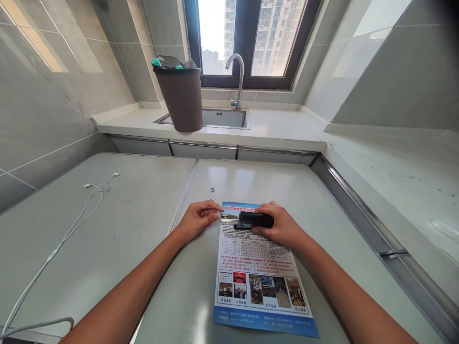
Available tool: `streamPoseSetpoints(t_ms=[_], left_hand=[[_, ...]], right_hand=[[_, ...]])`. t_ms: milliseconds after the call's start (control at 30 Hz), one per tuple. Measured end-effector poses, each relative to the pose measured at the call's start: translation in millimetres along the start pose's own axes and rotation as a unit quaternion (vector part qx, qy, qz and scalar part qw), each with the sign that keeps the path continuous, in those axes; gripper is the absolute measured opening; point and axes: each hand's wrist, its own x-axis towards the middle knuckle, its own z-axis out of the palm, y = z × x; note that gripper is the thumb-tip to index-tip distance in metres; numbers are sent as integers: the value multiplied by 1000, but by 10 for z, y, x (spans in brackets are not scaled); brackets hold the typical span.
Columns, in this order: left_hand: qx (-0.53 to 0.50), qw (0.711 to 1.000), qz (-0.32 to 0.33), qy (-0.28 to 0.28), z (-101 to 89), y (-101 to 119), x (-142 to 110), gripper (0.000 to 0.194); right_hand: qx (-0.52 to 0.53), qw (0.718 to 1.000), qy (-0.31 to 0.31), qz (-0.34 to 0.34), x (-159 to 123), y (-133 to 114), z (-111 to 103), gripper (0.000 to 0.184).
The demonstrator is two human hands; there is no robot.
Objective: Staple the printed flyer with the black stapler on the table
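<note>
A printed flyer with text, photos and a blue bottom band lies flat on the grey floor tile in front of me. My right hand is closed around a black stapler that lies across the flyer's upper part. My left hand rests beside the flyer's top left corner. Its fingers are curled and the fingertips touch the paper's edge. It holds nothing that I can see.
White earphones with a long cable trail over the floor at the left. A few small staples lie beyond the flyer. Farther back a brown bin stands on a white counter by a sink and tap.
</note>
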Motion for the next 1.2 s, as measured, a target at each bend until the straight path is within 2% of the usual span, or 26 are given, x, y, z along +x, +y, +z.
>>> streamPoseSetpoints(t_ms=[67, 133, 167, 233, 300, 367, 433, 500, 700, 867, 933, 1033, 1133, 1200], left_hand=[[-1, 1000, 20, -8, 13, 3, 1, 34], [-3, 999, 31, -26, 35, 11, 1, 34], [2, 999, 31, -38, 46, 16, -3, 34], [24, 998, 20, -62, 70, 26, -24, 34], [56, 994, 2, -92, 93, 32, -60, 35], [87, 988, -12, -125, 115, 33, -98, 34], [112, 983, -16, -146, 134, 28, -123, 34], [119, 981, -20, -149, 146, 19, -132, 36], [84, 984, -31, -155, 127, -11, -115, 39], [73, 977, -27, -197, 103, -13, -117, 48], [59, 981, -21, -182, 90, -2, -115, 55], [49, 993, -8, -109, 61, 18, -98, 54], [55, 997, -10, -52, 36, 25, -71, 45], [52, 998, -12, -30, 27, 24, -55, 41]], right_hand=[[3, 994, 90, -61, -14, -67, -35, 37], [-33, 968, 208, -136, -44, -187, -18, 37], [-66, 950, 246, -182, -65, -263, 16, 33], [-138, 917, 244, -284, -110, -426, 129, 27], [-185, 894, 192, -360, -145, -569, 267, 29], [-205, 884, 153, -392, -161, -658, 386, 25], [-205, 883, 140, -397, -160, -689, 456, 13], [-203, 886, 134, -394, -151, -680, 474, 8], [-216, 888, 145, -379, -132, -657, 406, 10], [-219, 873, 154, -408, -170, -684, 368, 16], [-219, 875, 171, -396, -173, -648, 330, 22], [-224, 889, 253, -309, -128, -461, 186, 28], [-221, 897, 356, -143, -50, -101, -45, 24], [-210, 886, 410, -43, -17, 188, -191, 21]])
